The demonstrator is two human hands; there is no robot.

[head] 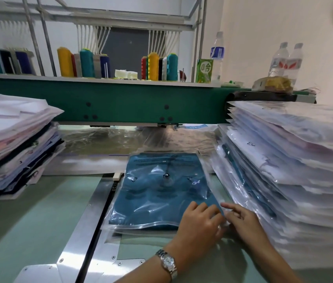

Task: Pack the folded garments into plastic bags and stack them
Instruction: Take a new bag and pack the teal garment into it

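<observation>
- On the table point(39, 221), a teal shirt point(157, 197) lies inside its plastic bag point(109, 222).
- Left hand point(200, 221) presses its near corner; right hand point(241, 219) pinches the edge there.
- Sealing, I judge; next, lift it onto the right-hand stack point(294, 170).

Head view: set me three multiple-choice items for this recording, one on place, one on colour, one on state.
1. The stack of bagged garments lies: A left of the teal garment; B right of it; C on the floor.
2. The drink carton is: A green; B red; C blue.
3. The teal garment is: A unfolded; B bare; C inside a plastic bag.
B: the stack rises at the garment's right. A: its faces are green. C: glossy film covers it.
</observation>
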